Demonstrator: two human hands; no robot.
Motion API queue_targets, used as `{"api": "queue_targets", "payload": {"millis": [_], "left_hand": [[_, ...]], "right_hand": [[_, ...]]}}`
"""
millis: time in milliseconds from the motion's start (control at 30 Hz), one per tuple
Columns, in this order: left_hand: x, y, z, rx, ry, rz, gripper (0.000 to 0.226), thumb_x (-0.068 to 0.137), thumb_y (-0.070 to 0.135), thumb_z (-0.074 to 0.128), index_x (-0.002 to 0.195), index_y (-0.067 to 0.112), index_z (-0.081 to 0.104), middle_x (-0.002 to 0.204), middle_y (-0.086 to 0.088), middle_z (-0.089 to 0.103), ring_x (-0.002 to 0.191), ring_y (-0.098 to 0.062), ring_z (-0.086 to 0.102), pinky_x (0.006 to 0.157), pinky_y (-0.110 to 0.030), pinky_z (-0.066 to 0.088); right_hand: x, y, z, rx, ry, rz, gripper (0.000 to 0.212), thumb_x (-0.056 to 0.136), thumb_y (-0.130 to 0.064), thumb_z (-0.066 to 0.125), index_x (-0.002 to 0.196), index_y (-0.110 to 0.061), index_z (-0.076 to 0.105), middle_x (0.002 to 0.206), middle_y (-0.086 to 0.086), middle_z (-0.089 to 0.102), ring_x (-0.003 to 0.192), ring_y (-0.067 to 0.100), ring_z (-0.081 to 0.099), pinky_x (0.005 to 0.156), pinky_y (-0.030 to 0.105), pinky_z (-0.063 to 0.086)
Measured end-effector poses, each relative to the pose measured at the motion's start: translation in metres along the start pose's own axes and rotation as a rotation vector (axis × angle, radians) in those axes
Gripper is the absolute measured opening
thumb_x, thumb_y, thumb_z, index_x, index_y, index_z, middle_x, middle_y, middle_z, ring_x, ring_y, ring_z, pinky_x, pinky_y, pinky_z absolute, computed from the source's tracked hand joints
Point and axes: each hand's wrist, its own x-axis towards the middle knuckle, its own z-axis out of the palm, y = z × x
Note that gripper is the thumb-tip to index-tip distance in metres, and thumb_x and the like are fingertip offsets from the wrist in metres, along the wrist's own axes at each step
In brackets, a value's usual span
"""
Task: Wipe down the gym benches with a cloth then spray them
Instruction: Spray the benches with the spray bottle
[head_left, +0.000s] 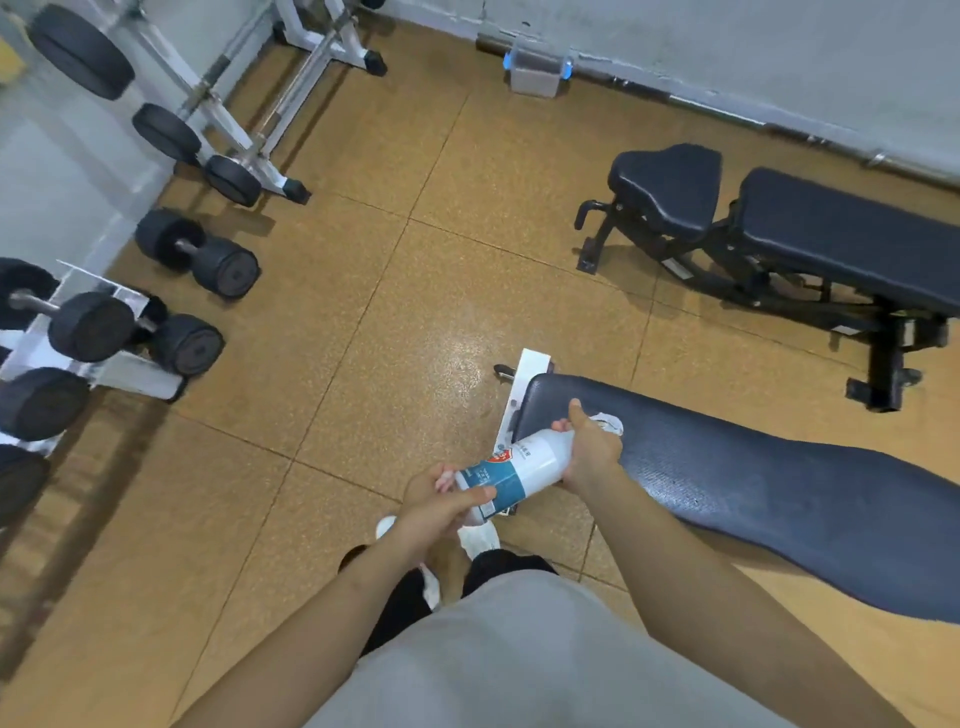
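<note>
While both hands meet low in front of the body, findings run near to far.
Left hand (441, 512): fingers curled shut round the base end of the spray bottle (511, 475).
Bottle axis: lying near level, base toward the left hand, neck toward the right.
Right hand (592, 449): closed over the neck end, with a white cloth (608, 421) bunched under the fingers.
Key relation: nozzle end sits at the head of the near bench (727, 483), right hand nearer the pad.
Hidden: nozzle and trigger covered by the right hand; label print unreadable.
Far bench (831, 234): well apart, by the wall, cut off at the frame edge.
Judgement: cloth and spray both in hand; step uncertain.
</note>
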Motion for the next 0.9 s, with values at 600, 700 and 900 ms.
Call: {"api": "queue_targets", "payload": {"millis": [600,700,900], "left_hand": [[0.159,0.23,-0.232,0.219,-0.194,0.087,0.038,0.085,-0.001,0.074,0.115,0.021,0.069,0.115,-0.007,0.07,0.086,-0.016,0.068,0.06,-0.027,0.055],[0.185,0.284,-0.271,0.146,-0.176,0.084,0.044,0.091,-0.004,0.054,0.125,0.022,0.065,0.117,-0.012,0.068,0.076,-0.018,0.069,0.061,-0.034,0.047],[0.227,0.377,-0.297,-0.075,-0.269,0.117,0.014,0.1,0.004,0.056,0.104,0.004,0.07,0.107,-0.017,0.074,0.103,-0.031,0.066,0.08,-0.037,0.052]], "right_hand": [[-0.081,-0.068,0.269,-0.309,-0.165,-0.575,0.007,0.095,-0.015,0.07,0.099,-0.01,0.074,0.096,0.012,0.072,0.092,0.024,0.07,0.074,0.034,0.061],[-0.094,-0.076,0.317,-0.446,-0.171,-0.731,0.009,0.093,-0.017,0.072,0.1,-0.014,0.077,0.1,0.011,0.075,0.091,0.019,0.069,0.083,0.039,0.058],[-0.082,-0.131,0.381,-0.225,-0.146,-0.734,0.02,0.096,-0.012,0.067,0.112,-0.001,0.072,0.112,0.024,0.071,0.099,0.026,0.066,0.091,0.04,0.056]]}}
